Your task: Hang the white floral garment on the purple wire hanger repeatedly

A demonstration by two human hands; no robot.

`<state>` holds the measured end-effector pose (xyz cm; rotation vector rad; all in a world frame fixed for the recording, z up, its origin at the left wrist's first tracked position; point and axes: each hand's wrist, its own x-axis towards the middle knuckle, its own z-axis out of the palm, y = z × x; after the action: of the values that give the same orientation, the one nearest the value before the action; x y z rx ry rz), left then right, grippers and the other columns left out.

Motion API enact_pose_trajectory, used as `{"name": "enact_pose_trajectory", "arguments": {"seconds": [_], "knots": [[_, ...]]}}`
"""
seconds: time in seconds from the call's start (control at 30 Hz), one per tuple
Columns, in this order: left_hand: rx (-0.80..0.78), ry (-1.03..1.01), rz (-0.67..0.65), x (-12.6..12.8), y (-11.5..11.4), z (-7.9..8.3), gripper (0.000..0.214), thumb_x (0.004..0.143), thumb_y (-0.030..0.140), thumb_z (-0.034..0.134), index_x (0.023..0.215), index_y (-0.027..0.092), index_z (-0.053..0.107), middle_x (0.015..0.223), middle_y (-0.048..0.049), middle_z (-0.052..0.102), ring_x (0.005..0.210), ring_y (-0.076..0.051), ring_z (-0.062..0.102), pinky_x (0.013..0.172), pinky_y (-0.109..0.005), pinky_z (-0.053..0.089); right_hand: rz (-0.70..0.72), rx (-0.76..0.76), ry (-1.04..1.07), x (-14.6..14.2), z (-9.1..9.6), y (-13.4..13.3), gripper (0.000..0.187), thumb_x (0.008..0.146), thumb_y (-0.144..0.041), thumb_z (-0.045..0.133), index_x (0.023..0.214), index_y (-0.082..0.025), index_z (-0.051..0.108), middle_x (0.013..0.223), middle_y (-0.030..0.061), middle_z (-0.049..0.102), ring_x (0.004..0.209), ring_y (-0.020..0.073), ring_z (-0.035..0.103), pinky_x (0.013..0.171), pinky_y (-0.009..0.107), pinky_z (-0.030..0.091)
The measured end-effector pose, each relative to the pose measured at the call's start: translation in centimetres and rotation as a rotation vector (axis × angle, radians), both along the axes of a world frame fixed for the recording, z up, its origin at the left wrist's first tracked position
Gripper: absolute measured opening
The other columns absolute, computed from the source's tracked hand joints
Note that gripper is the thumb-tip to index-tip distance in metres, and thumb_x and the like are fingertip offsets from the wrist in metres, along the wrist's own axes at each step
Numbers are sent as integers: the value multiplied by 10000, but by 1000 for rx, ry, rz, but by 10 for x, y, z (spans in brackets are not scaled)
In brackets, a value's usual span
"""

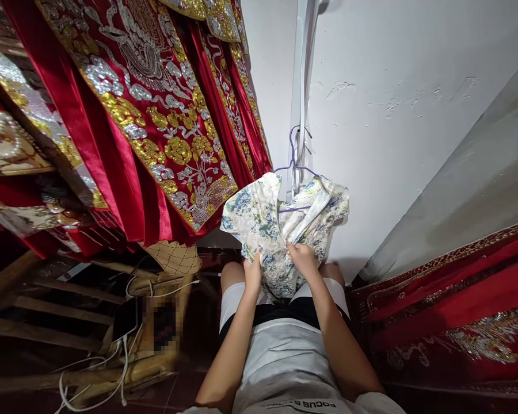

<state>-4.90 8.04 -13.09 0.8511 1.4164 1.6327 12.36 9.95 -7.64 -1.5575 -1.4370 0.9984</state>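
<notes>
A short-sleeved floral blouse (254, 213), white with blue and yellow flowers, hangs on a purple wire hanger (293, 163) against the wall. My left hand (252, 273) grips the fabric at the blouse's left side, fingers partly hidden. My right hand (302, 259) pinches the front edge of the blouse just below its V-shaped neckline. The neck gapes open, and the hanger's lower bar shows inside. The blouse's lower part hangs in front of my knees.
Red garments with gold and silver sequins (179, 149) hang at left. A wooden slatted bench (69, 305) holds a phone (126, 319) and white cables (125, 368). More red embroidered cloth (470, 299) lies at right. A white wall (392, 144) stands ahead.
</notes>
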Motion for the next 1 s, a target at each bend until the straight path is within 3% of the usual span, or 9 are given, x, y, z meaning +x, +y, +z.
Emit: {"name": "enact_pose_trajectory", "arguments": {"seconds": [0.13,0.2,0.33,0.5,0.77,0.9,1.0], "knots": [[150,155,297,9,-10,-7,465,883,452,641,1258,223,487,1306,-145,574,1270,-288,577,1096,-409,451,71,-54,70,3,-4,1,417,889,-465,514,559,-213,551,647,35,644,564,149,501,564,275,369],[244,330,338,16,-17,-9,485,875,426,667,1274,235,469,1342,-149,514,1285,-286,535,1121,-423,422,104,-71,112,5,-2,0,384,874,-453,535,578,-211,572,599,26,619,538,148,491,556,277,384],[362,560,101,38,-20,-3,319,881,346,676,1159,235,564,1231,-135,576,1262,-298,536,1120,-446,414,148,-74,177,9,3,-6,388,851,-501,575,591,-214,572,549,10,568,514,148,473,543,288,388],[345,504,-230,58,-9,8,86,926,281,585,996,237,608,979,-72,663,973,-243,647,929,-376,511,230,-44,247,13,10,-15,427,807,-580,619,608,-203,592,584,6,574,530,140,477,535,282,373],[359,460,-214,55,-16,7,106,950,291,574,906,218,639,902,-52,661,868,-210,636,810,-320,498,384,-146,297,17,18,-22,328,791,-467,652,625,-186,623,480,-19,523,450,112,410,478,253,308],[390,460,-217,56,-19,6,147,962,310,572,879,203,630,836,-28,631,776,-179,599,733,-286,466,303,-62,363,9,22,-24,246,763,-388,585,618,-193,626,492,-16,560,458,109,410,484,250,318],[418,498,-224,57,-18,4,167,958,315,581,847,196,615,801,-18,600,746,-166,569,701,-268,440,215,-23,425,7,40,-15,219,746,-396,575,625,-215,593,470,-29,540,440,109,388,456,246,298]]}}
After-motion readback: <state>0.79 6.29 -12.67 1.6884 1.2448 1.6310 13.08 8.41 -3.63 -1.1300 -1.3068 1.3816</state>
